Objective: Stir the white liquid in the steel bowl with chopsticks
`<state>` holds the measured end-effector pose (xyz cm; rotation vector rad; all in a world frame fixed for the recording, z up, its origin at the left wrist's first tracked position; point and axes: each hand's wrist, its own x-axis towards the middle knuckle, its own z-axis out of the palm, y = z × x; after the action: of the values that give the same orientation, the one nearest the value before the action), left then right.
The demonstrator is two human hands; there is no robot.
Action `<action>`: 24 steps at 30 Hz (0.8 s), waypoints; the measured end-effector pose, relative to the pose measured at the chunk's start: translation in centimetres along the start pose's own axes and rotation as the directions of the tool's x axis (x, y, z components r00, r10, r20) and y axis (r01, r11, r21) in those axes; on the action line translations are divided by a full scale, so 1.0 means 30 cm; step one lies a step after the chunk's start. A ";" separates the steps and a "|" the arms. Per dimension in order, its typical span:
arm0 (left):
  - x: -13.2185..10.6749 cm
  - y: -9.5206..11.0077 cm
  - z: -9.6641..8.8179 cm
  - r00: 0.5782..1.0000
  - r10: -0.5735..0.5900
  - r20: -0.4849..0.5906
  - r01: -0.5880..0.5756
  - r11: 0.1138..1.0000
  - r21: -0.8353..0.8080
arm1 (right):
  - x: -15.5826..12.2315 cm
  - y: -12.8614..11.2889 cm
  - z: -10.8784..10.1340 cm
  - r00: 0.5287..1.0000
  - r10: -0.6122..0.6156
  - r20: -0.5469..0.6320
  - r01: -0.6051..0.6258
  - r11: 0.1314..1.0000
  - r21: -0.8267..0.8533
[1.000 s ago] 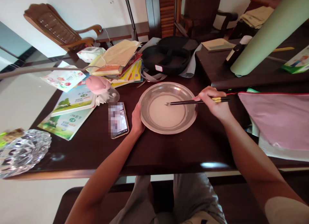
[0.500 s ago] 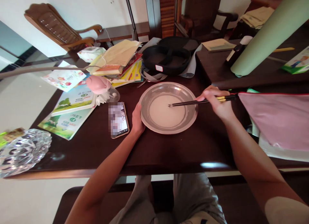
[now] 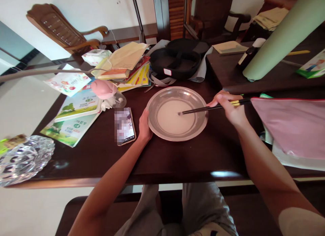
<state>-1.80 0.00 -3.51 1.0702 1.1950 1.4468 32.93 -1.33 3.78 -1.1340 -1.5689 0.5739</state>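
A round, shallow metal bowl (image 3: pixel 201 122) stands on the dark wooden table with a whitish, cloudy liquid (image 3: pixel 175 122) in its bottom. My left hand (image 3: pixel 145 129) holds the bowl's left side at the rim; part of its fingers is hidden by the bowl. Dark chopsticks (image 3: pixel 196 110) with gold bands are gripped together in my right hand (image 3: pixel 230 109). They reach over the right rim, slanting down so that their tips meet the liquid near the bowl's middle. A smartphone (image 3: pixel 131 132) lies face up just left of my left hand.
Behind the bowl sits a black bag (image 3: pixel 175 65). Books (image 3: pixel 76 107), a pink-capped bottle (image 3: pixel 104 88) and a cut-glass dish (image 3: pixel 30 158) are on the left. A pink pouch (image 3: pixel 291 124) lies right, below a tall green cylinder (image 3: pixel 284 36).
The chopstick tips have shifted slightly toward me in the liquid, with a small move of my right hand. My left hand and the bowl stay in place.
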 end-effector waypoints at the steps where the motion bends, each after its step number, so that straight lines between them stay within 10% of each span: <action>1: 0.000 -0.001 0.000 1.000 -0.007 0.003 0.007 1.000 -0.002 | -0.002 -0.003 -0.002 1.000 0.010 0.022 -0.010 0.999 0.035; 7: 0.001 0.001 -0.001 1.000 0.002 -0.001 -0.002 1.000 0.018 | -0.010 -0.006 0.063 0.978 -0.060 0.198 0.064 0.998 -0.012; 14: -0.003 0.005 0.007 1.000 0.001 -0.011 -0.001 1.000 0.002 | 0.002 -0.011 0.003 0.999 0.011 -0.030 -0.010 0.999 0.030; 24: -0.001 0.006 0.003 1.000 0.006 -0.021 -0.005 1.000 0.030 | -0.006 0.003 0.065 0.989 -0.091 0.120 0.098 0.993 -0.060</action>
<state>-1.74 -0.03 -3.33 1.0819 1.2332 1.4519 31.14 -1.09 3.01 -1.0844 -1.7441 0.5376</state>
